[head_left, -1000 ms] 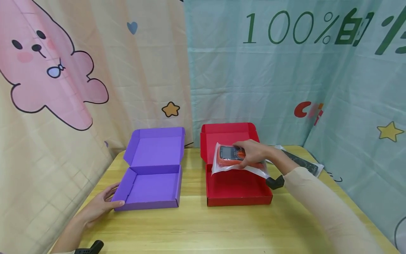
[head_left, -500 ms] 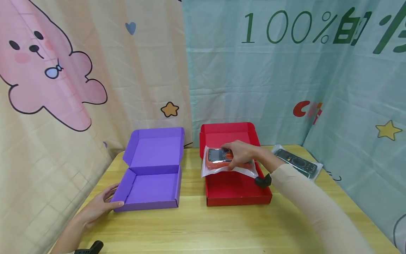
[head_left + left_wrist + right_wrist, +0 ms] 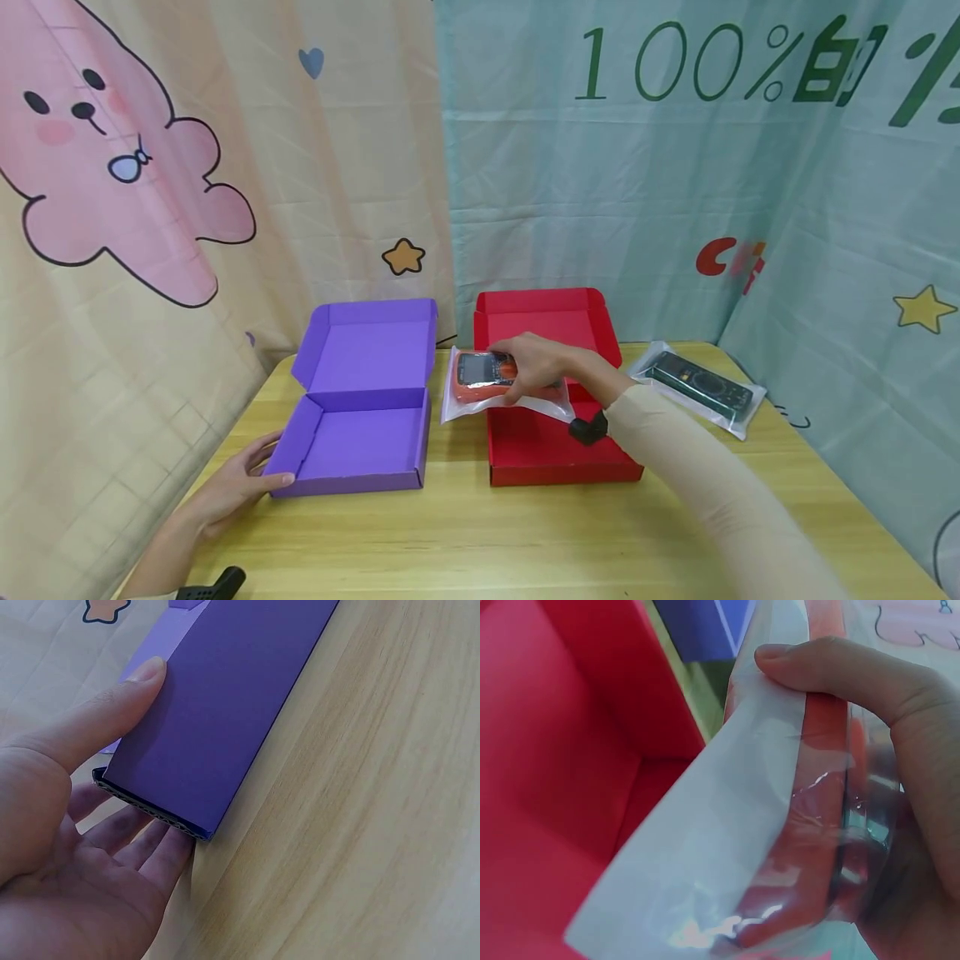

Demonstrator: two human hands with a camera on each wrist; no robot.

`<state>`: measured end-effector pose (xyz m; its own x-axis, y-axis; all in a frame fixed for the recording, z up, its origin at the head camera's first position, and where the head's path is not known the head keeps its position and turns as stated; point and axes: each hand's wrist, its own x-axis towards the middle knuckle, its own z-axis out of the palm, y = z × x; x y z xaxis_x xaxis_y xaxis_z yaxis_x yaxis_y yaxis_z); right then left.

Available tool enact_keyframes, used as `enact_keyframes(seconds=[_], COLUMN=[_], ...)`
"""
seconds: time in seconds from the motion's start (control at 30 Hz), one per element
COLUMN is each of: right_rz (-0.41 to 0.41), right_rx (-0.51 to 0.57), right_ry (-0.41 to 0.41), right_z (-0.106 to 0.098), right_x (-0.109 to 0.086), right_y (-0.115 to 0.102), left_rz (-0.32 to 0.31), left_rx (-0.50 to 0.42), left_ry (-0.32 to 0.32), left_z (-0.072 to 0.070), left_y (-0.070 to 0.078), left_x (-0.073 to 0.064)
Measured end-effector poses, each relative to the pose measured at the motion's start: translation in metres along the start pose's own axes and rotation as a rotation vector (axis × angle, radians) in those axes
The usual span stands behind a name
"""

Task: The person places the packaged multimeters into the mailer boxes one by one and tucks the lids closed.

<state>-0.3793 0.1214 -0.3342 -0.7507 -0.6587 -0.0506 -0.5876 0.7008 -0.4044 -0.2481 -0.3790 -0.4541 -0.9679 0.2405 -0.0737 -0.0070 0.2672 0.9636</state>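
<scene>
Right hand [image 3: 534, 367] is gripping the bagged orange meter [image 3: 486, 379] by its side, carrying it above the red box's [image 3: 558, 454] left wall, toward the purple box [image 3: 360, 433]. Left hand [image 3: 242, 483], fingers straight, is bracing that box's corner on the counter [image 3: 480, 542], likely to keep it from sliding.

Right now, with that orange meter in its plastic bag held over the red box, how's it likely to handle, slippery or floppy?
Probably slippery: the clear bag looks glossy and wrinkles under the right hand. The orange meter inside seems rigid, but the bag's loose edge juts past it and would likely flop. It looks light enough, since one hand holds it above the red box.
</scene>
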Motion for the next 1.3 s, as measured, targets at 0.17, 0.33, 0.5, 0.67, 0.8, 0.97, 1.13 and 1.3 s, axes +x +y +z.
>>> enact_keyframes(seconds=[0.17,0.33,0.5,0.67,0.8,0.97,1.13,1.3], right_rz=[-0.049,-0.083,-0.111,-0.117,-0.135,-0.168,-0.194,-0.220], right_rx=[0.004,0.000,-0.007,-0.002,-0.010,-0.031,-0.048,-0.061], right_ry=[-0.006,-0.017,-0.021,-0.027,-0.032,-0.008,0.003,0.002], right_z=[0.005,0.011,0.020,0.028,0.035,0.042,0.052,0.062], right_x=[0.015,0.027,0.040,0.053,0.063,0.076,0.087,0.095], right_y=[-0.010,-0.021,-0.030,-0.039,-0.046,-0.055,-0.063,-0.072], left_rz=[-0.023,-0.041,-0.042,-0.056,-0.067,-0.066,-0.053,-0.047], left_rx=[-0.007,-0.035,-0.040,-0.038,-0.040,-0.040,-0.045,-0.045], left_ry=[-0.007,-0.004,0.008,0.011,0.012,0.015,0.022,0.031], left_z=[-0.001,0.001,0.003,0.002,0.003,0.002,0.002,0.002], left_y=[0.001,0.000,-0.002,0.001,0.003,0.003,0.002,0.001], left_x=[-0.003,-0.004,-0.004,-0.005,-0.005,-0.004,-0.003,-0.003])
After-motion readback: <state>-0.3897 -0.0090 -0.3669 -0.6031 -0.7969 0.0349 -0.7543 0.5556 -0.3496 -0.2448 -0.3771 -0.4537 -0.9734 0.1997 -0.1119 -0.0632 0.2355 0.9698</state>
